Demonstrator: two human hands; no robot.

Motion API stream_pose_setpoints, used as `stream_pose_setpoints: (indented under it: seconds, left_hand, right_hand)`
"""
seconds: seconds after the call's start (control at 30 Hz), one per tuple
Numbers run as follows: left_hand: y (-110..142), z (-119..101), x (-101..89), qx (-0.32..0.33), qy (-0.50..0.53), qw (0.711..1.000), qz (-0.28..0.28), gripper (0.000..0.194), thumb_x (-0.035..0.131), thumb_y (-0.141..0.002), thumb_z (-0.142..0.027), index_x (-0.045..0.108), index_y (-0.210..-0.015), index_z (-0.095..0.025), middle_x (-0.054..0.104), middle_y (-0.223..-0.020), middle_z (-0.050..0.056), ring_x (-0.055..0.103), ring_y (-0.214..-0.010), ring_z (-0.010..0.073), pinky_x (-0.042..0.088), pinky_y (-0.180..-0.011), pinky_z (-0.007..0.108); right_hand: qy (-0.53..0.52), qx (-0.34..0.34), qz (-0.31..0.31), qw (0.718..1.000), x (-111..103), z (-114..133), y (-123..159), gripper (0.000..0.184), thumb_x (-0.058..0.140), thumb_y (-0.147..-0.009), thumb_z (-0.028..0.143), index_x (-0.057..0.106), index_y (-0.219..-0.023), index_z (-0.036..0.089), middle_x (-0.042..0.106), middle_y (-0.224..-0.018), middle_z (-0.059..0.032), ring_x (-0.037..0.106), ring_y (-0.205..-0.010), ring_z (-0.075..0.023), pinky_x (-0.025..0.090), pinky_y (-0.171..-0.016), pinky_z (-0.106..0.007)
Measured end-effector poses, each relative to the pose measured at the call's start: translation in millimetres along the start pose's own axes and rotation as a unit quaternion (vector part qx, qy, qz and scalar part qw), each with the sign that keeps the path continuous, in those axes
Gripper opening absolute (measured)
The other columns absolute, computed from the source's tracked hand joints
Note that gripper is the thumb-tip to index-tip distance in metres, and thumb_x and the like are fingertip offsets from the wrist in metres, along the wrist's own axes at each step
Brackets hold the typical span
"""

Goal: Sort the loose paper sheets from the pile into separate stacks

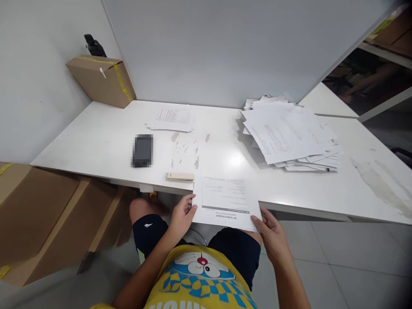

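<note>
A printed sheet of paper [225, 199] is held at the table's front edge, its heading upside down along the side nearer me. My left hand [184, 213] pinches its left edge between thumb and fingers. On the opposite edge, my right hand [269, 228] grips with the thumb on top. Whether the sheet is single or several layers I cannot tell. Just left of the paper lies a beige stapler [180, 176], partly covered by the sheet's corner.
A messy paper pile [283, 128] sits at the right of the white table [219, 148]. A thinner paper stack [174, 118] lies toward the back, with a dark pixelated object [142, 151] in front. One cardboard box [101, 81] leans in the corner; more boxes [35, 214] stand left.
</note>
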State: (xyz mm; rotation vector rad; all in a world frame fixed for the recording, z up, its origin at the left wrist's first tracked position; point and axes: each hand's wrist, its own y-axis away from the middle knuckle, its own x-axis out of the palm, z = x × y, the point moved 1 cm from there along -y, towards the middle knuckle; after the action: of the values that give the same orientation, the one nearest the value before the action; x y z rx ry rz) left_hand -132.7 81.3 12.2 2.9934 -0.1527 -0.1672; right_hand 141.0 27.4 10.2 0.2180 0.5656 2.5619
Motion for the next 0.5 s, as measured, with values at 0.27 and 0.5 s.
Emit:
stream_pose_setpoints:
  seconds: [0.27,0.5]
  left_hand:
    - [7,-6,-14.2,0.112,-0.202,0.969,-0.084,0.029,0.051,-0.094,-0.033,0.062,-0.117,-0.019,0.066,-0.085,0.005,0.064,-0.075,0.0176,0.055,-0.069,0.031]
    - [-12,-50,-34.7,0.378,-0.435,0.806,-0.132,0.039,0.045,-0.096,-0.019,0.055,-0.134,-0.022,0.063,-0.127,0.012,0.053,-0.128,0.0277,0.045,-0.106,0.044]
  right_hand:
    - [-0.004,-0.007,0.049,0.999,13,0,-3,0.063,0.086,-0.062,0.048,0.070,-0.119,0.026,0.075,-0.112,-0.0080,0.072,-0.099,-0.0308,0.062,-0.079,-0.041]
    - [-0.004,0.003,0.069,0.998,11,-3,-7,0.066,0.086,-0.063,0.049,0.069,-0.122,0.025,0.075,-0.114,-0.0079,0.071,-0.100,-0.0317,0.062,-0.079,-0.041]
